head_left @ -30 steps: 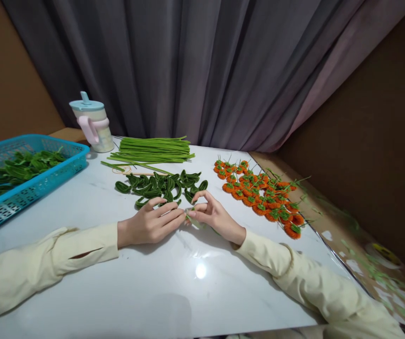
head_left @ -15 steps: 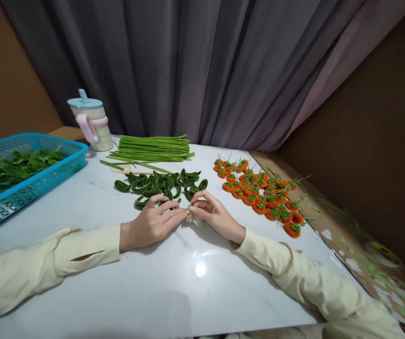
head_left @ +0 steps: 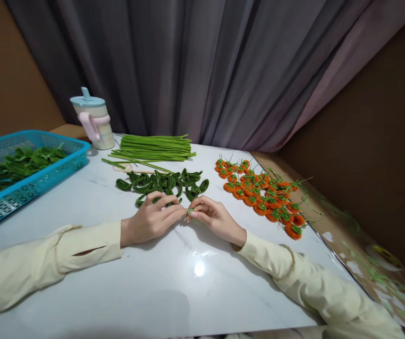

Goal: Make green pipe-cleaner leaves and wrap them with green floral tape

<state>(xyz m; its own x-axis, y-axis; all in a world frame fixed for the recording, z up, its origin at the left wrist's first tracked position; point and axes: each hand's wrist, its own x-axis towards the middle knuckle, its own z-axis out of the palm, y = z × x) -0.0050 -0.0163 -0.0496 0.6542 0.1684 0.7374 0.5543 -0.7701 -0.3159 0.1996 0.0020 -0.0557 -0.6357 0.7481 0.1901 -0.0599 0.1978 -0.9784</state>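
My left hand [head_left: 153, 219] and my right hand [head_left: 220, 220] meet fingertip to fingertip over the middle of the table. Between the pinched fingers is a small piece of green pipe cleaner [head_left: 190, 211], mostly covered by them. Just beyond my hands lies a cluster of dark green looped pipe-cleaner leaves [head_left: 153, 182], some partly behind my left fingers. To the right of my right hand sit rows of small orange pipe-cleaner persimmons [head_left: 252, 200] with green tops and thin stems.
Light green pipe cleaners [head_left: 156, 147] lie bundled at the back, with a thin wooden stick [head_left: 141, 171] in front. A blue basket [head_left: 47, 169] of green leaves stands at left, beside a lidded cup [head_left: 98, 120]. Scraps [head_left: 382, 292] lie past the right table edge.
The view has shifted slightly. Both hands stay together, with the fingers moving a little; a pale, blurred bit seen below the right fingers before no longer shows.
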